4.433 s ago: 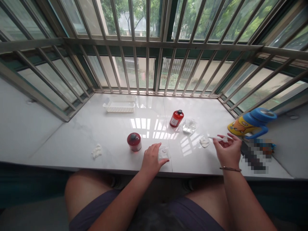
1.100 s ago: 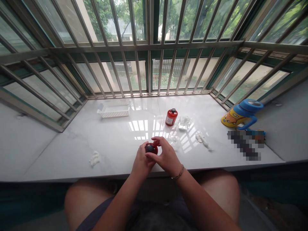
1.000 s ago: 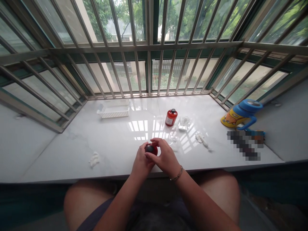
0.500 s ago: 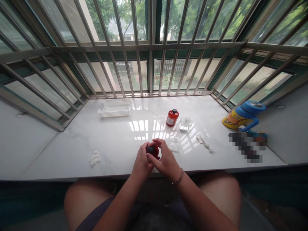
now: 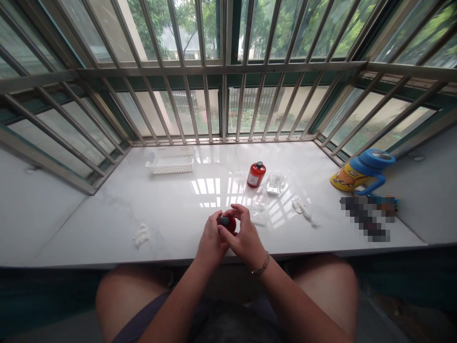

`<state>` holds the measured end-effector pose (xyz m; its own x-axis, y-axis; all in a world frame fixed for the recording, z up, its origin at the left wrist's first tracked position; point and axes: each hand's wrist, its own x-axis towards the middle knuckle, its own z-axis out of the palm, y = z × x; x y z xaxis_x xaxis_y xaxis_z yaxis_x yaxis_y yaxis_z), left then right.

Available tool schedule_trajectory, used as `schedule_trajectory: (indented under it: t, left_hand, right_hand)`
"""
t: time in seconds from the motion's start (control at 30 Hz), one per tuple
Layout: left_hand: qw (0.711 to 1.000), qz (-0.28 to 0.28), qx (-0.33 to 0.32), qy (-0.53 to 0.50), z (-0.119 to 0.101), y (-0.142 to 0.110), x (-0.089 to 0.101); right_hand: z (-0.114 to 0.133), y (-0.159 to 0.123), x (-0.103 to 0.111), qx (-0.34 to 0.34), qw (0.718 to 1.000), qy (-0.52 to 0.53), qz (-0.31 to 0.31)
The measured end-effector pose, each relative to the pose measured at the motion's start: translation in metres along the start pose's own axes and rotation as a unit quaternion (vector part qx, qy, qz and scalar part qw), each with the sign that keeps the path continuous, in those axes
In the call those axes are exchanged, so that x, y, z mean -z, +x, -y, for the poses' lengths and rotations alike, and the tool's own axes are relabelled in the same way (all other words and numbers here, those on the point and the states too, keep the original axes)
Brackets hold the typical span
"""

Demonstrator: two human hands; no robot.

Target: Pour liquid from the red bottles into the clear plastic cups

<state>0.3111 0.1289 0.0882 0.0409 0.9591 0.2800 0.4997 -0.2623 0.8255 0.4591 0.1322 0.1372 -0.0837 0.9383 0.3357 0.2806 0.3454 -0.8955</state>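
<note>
Near the front edge of the counter, my left hand (image 5: pixel 210 238) is wrapped around a small red bottle (image 5: pixel 232 225) with a black cap (image 5: pixel 223 220). My right hand (image 5: pixel 247 238) curls over the same bottle from the right, its thumb on the near side of the cap and its bent fingers at the far side. Much of the bottle is hidden by both hands. Beyond them a second red bottle (image 5: pixel 256 175), with a white label and black cap, stands upright. A clear plastic piece (image 5: pixel 259 213) lies just right of my right hand.
Another clear container (image 5: pixel 276 184) sits beside the standing bottle. White crumpled pieces lie at right (image 5: pixel 303 211) and left (image 5: pixel 141 235). A white basket (image 5: pixel 170 166) is at the back left, a blue and yellow flask (image 5: pixel 360 172) at the right. Metal bars (image 5: pixel 224 109) line the window.
My right index finger has lifted slightly away from the cap, leaving more of it showing. The bottle stays between both hands in nearly the same place.
</note>
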Motion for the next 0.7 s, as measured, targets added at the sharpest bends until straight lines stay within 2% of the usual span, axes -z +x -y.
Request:
schedule_trajectory:
  t: [0.17, 0.37, 0.6, 0.7]
  left_hand:
    - [0.999, -0.018, -0.034, -0.010, -0.0041, 0.0017, -0.0006]
    - [1.000, -0.011, -0.003, 0.004, -0.0011, -0.0004, -0.0008]
    - [1.000, -0.010, -0.019, -0.003, -0.0020, 0.0000, -0.0002]
    - [1.000, -0.004, -0.013, 0.007, -0.0023, 0.0000, 0.0002]
  right_hand:
    - [0.0038, 0.0000, 0.0022, 0.013, 0.999, -0.024, 0.034]
    - [-0.0032, -0.0050, -0.0056, -0.016, 0.999, 0.031, -0.028]
    - [0.0019, -0.0018, -0.0014, -0.006, 0.999, 0.022, 0.025]
    - [0.0022, -0.0018, -0.0031, -0.007, 1.000, 0.016, -0.007]
